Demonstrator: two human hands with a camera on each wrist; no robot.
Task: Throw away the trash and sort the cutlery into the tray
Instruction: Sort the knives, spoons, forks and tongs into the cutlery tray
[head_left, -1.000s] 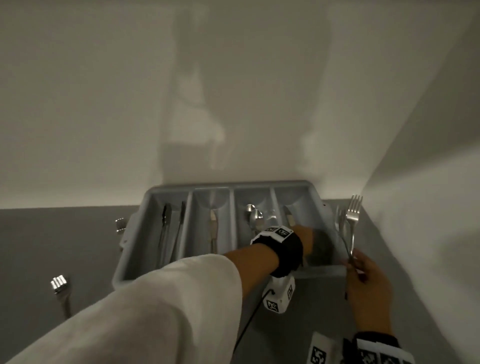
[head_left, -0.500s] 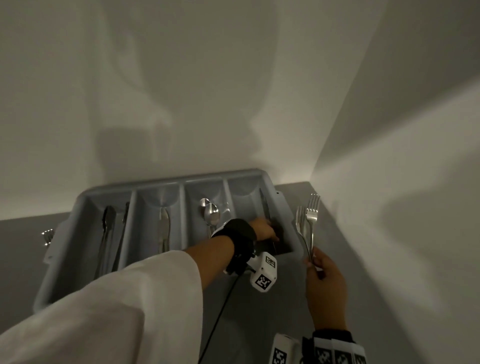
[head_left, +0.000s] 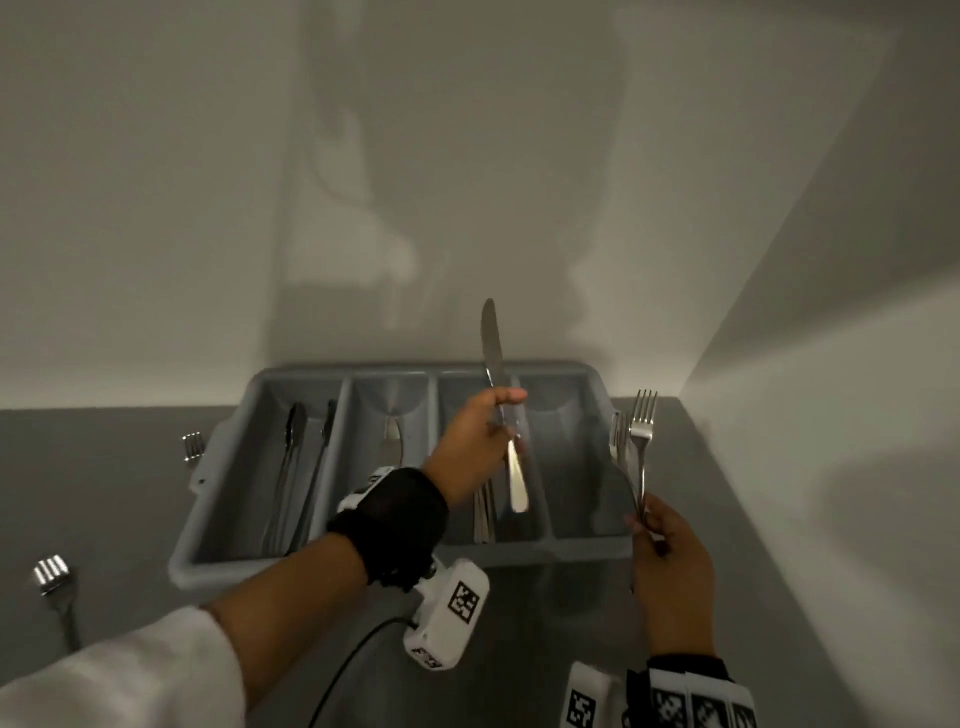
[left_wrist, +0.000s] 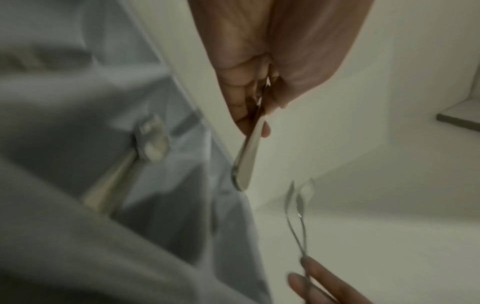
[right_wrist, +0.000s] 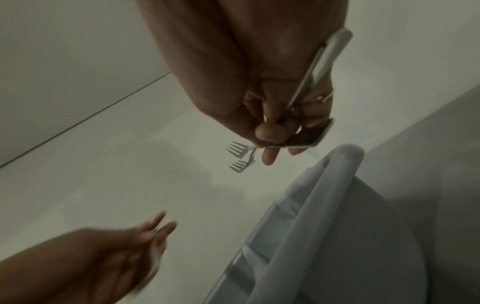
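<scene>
A grey cutlery tray (head_left: 208, 566) with several compartments stands against the back wall. My left hand (head_left: 475, 441) grips a table knife (head_left: 492, 353) by its middle, blade up, above the tray's third compartment; its handle (left_wrist: 246, 162) hangs below my fingers. My right hand (head_left: 670, 561) pinches two forks (head_left: 641, 431) by their handles, tines up, just right of the tray; their tines (right_wrist: 237, 156) show past my fingers. The leftmost compartment holds dark utensils (head_left: 293, 457), the second one piece of cutlery (head_left: 392, 441), and the third several silver handles (head_left: 483, 514).
Two more forks lie on the grey counter left of the tray: one near its back corner (head_left: 193, 446), one near the front left (head_left: 54, 577). A white wall (head_left: 831, 415) closes in on the right, another runs behind the tray.
My left hand has come up out of the rightmost compartment holding the knife, which now stands blade up. My right hand still holds the two forks beside the tray.
</scene>
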